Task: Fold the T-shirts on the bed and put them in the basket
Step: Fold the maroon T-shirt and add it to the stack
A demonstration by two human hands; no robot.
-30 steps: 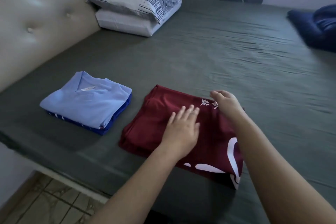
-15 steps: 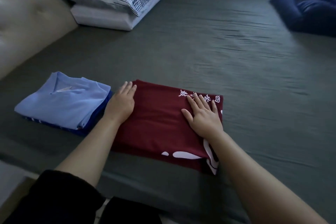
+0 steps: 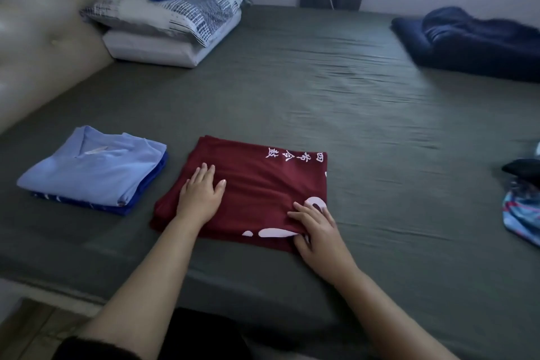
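The left hand (image 3: 201, 197) lies flat with fingers straight on the folded maroon T-shirt (image 3: 251, 184), which sits near the front edge of the bed (image 3: 380, 126). The right hand (image 3: 318, 231) pinches its near right corner, thumb curled under. White characters along its far edge are too small to read.

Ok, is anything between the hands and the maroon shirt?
No. The left hand lies flat on the maroon shirt and the right hand grips its near right corner. No basket is in view, so that path can't be judged.
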